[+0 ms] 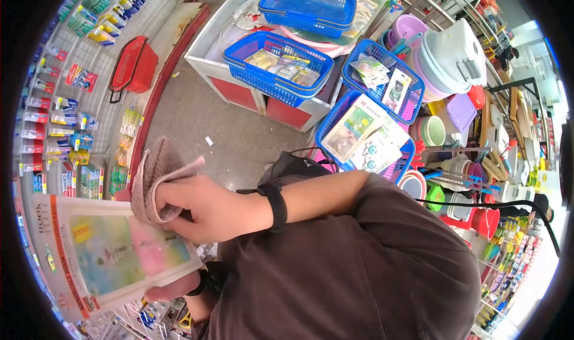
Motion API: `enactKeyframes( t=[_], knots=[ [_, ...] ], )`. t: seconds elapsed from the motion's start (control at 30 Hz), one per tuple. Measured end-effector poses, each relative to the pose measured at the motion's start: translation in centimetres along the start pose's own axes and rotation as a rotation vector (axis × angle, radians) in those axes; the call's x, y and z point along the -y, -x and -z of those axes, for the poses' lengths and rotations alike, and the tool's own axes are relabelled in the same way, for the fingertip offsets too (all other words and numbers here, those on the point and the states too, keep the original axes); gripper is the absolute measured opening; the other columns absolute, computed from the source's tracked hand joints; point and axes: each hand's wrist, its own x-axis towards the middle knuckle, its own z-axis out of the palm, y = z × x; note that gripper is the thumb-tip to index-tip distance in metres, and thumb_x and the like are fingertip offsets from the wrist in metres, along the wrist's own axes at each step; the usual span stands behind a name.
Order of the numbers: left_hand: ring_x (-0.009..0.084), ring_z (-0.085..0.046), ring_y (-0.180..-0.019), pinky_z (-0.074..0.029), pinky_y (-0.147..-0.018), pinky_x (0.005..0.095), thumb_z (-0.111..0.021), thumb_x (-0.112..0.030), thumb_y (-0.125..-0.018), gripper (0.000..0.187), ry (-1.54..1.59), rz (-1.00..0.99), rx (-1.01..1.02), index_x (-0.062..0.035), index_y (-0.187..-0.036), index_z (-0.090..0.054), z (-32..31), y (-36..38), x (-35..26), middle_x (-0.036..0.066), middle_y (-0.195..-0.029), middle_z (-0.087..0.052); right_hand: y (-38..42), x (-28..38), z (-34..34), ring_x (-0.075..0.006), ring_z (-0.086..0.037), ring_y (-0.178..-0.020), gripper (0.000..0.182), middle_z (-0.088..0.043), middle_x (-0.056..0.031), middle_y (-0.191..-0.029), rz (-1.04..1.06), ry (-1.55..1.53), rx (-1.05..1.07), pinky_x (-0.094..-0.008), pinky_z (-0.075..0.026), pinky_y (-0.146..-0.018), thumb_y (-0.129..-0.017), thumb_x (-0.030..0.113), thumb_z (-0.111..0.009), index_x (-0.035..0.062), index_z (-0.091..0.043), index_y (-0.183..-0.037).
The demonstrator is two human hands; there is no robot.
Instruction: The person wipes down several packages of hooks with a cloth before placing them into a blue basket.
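The right hand (203, 211) was closed around a bunched pinkish-grey cloth (156, 175), fingers curled tight on it, and pressed the cloth against the upper edge of a flat packaged item (113, 253) with a clear plastic front and an orange-bordered card (its print was too small to read). The left hand (174, 287) held that package from below, only the thumb showing across the lower corner, clamped on the edge; the rest of its fingers were hidden behind the card. A black band (276, 205) sat on the right wrist. Beyond the hands, blue plastic baskets (278, 62) of carded goods stood on a low display table (209, 56), well apart from the package, and a red shopping basket (134, 65) leaned by the wall racks at the left.
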Motion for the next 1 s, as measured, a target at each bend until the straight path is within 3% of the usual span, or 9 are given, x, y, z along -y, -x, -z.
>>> enactKeyframes(
  t=[0.2,0.37,0.5,0.57,0.7,0.8,0.87,0.9,1.0],
  knots=[
    [0.0333,-0.042,-0.132,-0.038,-0.107,0.0473,-0.059,-0.064,-0.081,0.1,0.309,-0.044,0.206,0.0032,-0.147,-0.027,-5.8,-3.8,-1.9,0.022,-0.15,-0.031,1.5,-1.5,0.3,-0.0288,-0.055,-0.064,0.017,-0.055,-0.0142,-0.076,-0.116,0.026,0.089,-0.0358,-0.044,-0.059,-0.078,-0.001,-0.064,0.0018,-0.053,-0.09],
    [0.0329,-0.044,-0.13,-0.039,-0.105,0.0468,-0.059,-0.061,-0.082,0.096,0.392,-0.005,0.407,0.0025,-0.147,-0.029,-7.6,-4.4,-3.4,0.021,-0.149,-0.033,0.6,-3.5,1.1,-0.0117,-0.054,-0.068,0.015,-0.055,-0.0055,-0.076,-0.096,0.022,0.004,-0.0305,-0.043,-0.058,-0.08,-0.002,-0.065,0.0037,-0.053,-0.088],
    [0.0321,-0.043,-0.13,-0.038,-0.105,0.0439,-0.07,-0.042,-0.08,0.091,-0.52,-0.24,0.369,0.0012,-0.148,-0.029,-7.4,-5.7,-1.5,0.021,-0.147,-0.035,-0.2,-2.1,4.3,-0.0101,-0.056,-0.081,0.015,-0.059,-0.0008,-0.087,-0.462,-0.239,-0.153,-0.0285,-0.049,-0.07,-0.085,0.004,-0.068,0.0041,-0.054,-0.09],
    [0.0377,-0.039,-0.128,-0.035,-0.105,0.0483,-0.088,-0.034,-0.058,0.117,-1.031,-0.483,0.484,0.005,-0.148,-0.023,-9.8,-5.3,-2.7,0.023,-0.139,-0.039,-0.4,-2.2,4.4,-0.0093,-0.059,-0.091,0.018,-0.061,-0.0005,-0.1,-0.334,-0.471,-0.215,-0.0256,-0.051,-0.079,-0.088,0.003,-0.068,0.0036,-0.056,-0.101],
    [0.0391,-0.04,-0.123,-0.037,-0.102,0.0473,-0.09,-0.036,-0.056,0.12,-1.171,-0.439,0.531,0.0021,-0.149,-0.023,-11.0,-3.9,-3.1,0.025,-0.13,-0.043,-1.0,-2.8,3.8,-0.0104,-0.062,-0.098,0.024,-0.065,-0.0071,-0.108,-0.356,-0.263,-0.268,-0.0262,-0.051,-0.084,-0.09,0.001,-0.066,-0.0008,-0.056,-0.112],
    [0.0344,-0.044,-0.12,-0.038,-0.101,0.045,-0.084,-0.041,-0.069,0.109,-1.029,-0.346,0.548,0.0012,-0.149,-0.023,-9.7,-3.8,-4.2,0.022,-0.128,-0.047,-1.9,-3.1,4.9,-0.0113,-0.065,-0.094,0.024,-0.068,-0.0086,-0.106,-0.447,-0.326,-0.26,-0.0266,-0.051,-0.085,-0.091,0.001,-0.065,-0.0035,-0.056,-0.112],
    [0.0287,-0.048,-0.116,-0.038,-0.101,0.0435,-0.069,-0.046,-0.085,0.092,-0.17,0.378,0.562,0.0012,-0.149,-0.023,-7.6,-4.3,-4.4,0.018,-0.125,-0.05,-2.4,-3.2,5.7,-0.0108,-0.065,-0.092,0.021,-0.069,-0.008,-0.104,-0.528,-0.391,-0.177,-0.0259,-0.051,-0.083,-0.09,0.0,-0.066,-0.0021,-0.058,-0.109],
    [0.026,-0.052,-0.117,-0.037,-0.103,0.0413,-0.051,-0.05,-0.095,0.08,-0.112,0.372,0.642,0.0014,-0.149,-0.022,-5.1,-4.8,-2.7,0.017,-0.128,-0.053,-2.5,-3.4,6.1,-0.0106,-0.065,-0.091,0.02,-0.069,-0.008,-0.103,-0.589,-0.417,-0.115,-0.0256,-0.052,-0.082,-0.089,0.0,-0.067,-0.0016,-0.059,-0.107],
    [0.0282,-0.05,-0.125,-0.036,-0.107,0.0396,-0.048,-0.055,-0.094,0.084,0.089,0.357,0.537,0.0018,-0.15,-0.022,-6.1,-4.4,-3.1,0.019,-0.137,-0.049,-2.8,-3.3,5.8,-0.0099,-0.065,-0.089,0.019,-0.069,-0.0072,-0.099,-0.694,-0.484,0.07,-0.0249,-0.052,-0.079,-0.088,0.001,-0.07,-0.0004,-0.06,-0.104]
  ],
)
